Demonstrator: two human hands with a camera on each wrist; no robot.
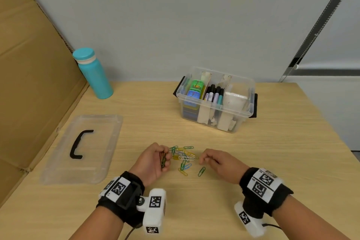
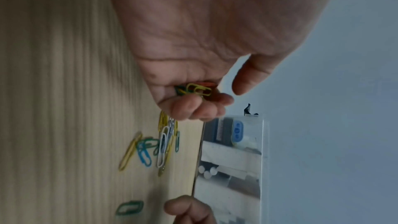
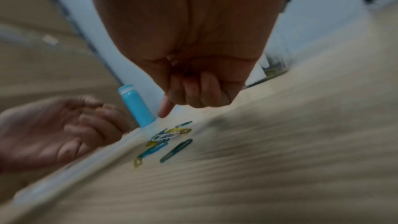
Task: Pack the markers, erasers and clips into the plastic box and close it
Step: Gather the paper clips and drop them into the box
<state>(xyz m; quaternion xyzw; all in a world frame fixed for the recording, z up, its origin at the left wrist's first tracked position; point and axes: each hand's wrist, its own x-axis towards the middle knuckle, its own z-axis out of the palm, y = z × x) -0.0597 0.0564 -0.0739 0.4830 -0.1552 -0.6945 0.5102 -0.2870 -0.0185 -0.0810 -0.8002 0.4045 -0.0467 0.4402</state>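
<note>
Several coloured paper clips lie in a loose pile on the wooden table, also seen in the left wrist view and right wrist view. My left hand sits just left of the pile, its fingers curled round a small bunch of clips. My right hand hovers just right of the pile with fingers curled; no clip shows in it. One green clip lies apart near it. The clear plastic box stands open behind, holding markers and erasers.
The box's clear lid with a black handle lies flat at the left. A teal bottle stands at the back left beside a cardboard sheet. A wall closes the table's far side.
</note>
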